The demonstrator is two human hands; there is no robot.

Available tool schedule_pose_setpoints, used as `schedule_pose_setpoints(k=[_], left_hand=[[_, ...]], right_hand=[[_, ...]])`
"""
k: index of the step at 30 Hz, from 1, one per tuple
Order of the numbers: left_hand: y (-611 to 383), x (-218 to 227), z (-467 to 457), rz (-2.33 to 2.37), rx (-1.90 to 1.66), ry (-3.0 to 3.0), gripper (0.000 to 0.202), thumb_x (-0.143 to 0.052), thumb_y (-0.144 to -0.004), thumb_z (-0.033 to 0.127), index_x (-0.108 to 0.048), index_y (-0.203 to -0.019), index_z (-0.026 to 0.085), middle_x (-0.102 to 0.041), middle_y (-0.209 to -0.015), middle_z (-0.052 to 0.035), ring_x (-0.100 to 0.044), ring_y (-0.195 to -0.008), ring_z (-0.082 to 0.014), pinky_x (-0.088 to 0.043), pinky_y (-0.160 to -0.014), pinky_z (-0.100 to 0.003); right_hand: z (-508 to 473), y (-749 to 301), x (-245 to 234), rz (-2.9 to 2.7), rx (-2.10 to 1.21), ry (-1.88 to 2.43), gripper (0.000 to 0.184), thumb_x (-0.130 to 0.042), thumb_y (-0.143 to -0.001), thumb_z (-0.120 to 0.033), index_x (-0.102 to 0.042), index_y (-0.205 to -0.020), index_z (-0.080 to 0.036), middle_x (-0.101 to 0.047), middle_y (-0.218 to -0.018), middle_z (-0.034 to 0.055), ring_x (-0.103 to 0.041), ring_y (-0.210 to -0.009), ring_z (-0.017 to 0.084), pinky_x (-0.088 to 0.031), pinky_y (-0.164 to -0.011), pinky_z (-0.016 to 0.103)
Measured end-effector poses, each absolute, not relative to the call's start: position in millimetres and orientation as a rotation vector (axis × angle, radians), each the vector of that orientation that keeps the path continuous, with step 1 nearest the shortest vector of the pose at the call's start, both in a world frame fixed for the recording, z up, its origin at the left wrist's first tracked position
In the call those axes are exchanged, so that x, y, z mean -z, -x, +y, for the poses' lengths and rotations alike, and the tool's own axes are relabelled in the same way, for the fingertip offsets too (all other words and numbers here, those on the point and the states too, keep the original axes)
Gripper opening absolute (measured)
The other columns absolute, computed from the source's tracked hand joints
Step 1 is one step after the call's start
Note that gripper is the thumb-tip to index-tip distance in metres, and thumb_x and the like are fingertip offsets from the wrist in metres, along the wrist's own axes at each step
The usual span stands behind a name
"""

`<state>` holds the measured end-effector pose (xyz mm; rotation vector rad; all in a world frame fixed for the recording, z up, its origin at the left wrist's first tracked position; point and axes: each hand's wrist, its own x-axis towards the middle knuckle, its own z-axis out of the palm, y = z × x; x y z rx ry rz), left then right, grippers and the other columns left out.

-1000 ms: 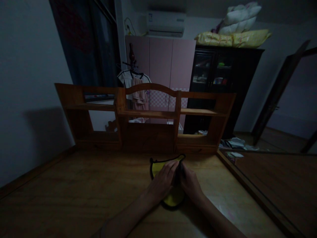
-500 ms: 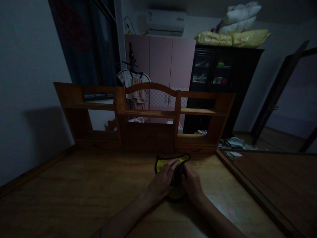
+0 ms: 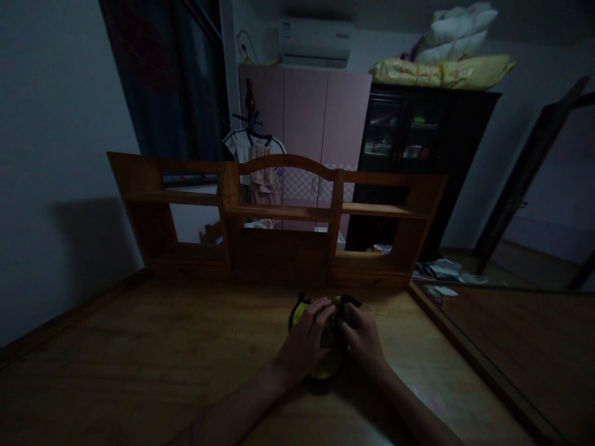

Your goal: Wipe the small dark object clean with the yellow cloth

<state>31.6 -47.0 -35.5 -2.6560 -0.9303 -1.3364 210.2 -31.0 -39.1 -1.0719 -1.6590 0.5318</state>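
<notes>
A yellow cloth with a black edge (image 3: 325,368) lies bunched on the wooden desk (image 3: 162,365), just in front of the shelf unit. My left hand (image 3: 304,341) rests on its left side with fingers curled over the fabric. My right hand (image 3: 362,337) grips the right side, fingers closed on the cloth. Both hands meet over the middle of the cloth and hide most of it. Only a yellow strip at the near edge and a bit at the far left show.
A low wooden shelf unit (image 3: 279,214) stands along the desk's far edge. Behind it are a pink wardrobe (image 3: 316,124), a dark cabinet (image 3: 418,142) with bundled bedding (image 3: 441,68) on top, hanging clothes (image 3: 255,161) and an air conditioner (image 3: 313,40). The room is dim.
The cloth has been gathered into a smaller bundle. Both hands have closed in over it and shifted slightly away from me; less yellow shows now.
</notes>
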Motion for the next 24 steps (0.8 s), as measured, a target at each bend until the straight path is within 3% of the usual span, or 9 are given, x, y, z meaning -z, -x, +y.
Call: schedule_pose_setpoints(k=[11,24], left_hand=[[-33.8,43.5,-43.5,-1.028,1.249,2.53,0.069,-0.057,-0.08,0.008,-0.028,-0.142,0.021,-0.033,-0.14,-0.0134,-0.036,-0.133,-0.0261,-0.04,-0.107,-0.044],[-33.4,44.3,-38.9,-0.965,1.063,2.588,0.074,-0.046,-0.076,0.0,-0.023,-0.144,0.018,-0.035,-0.144,-0.0111,-0.028,-0.138,-0.0228,-0.036,-0.11,-0.041]], right_hand=[[-26.6,-209.0,44.0,-1.705,-0.681,0.988,0.043,-0.06,-0.08,-0.03,-0.058,-0.122,-0.021,-0.068,-0.11,0.009,-0.063,-0.101,0.026,-0.052,-0.085,0.039],[-21.4,-210.4,59.2,-1.743,-0.565,0.969,0.042,-0.053,-0.086,-0.026,-0.053,-0.127,-0.02,-0.064,-0.119,0.0104,-0.06,-0.109,0.026,-0.049,-0.093,0.041]])
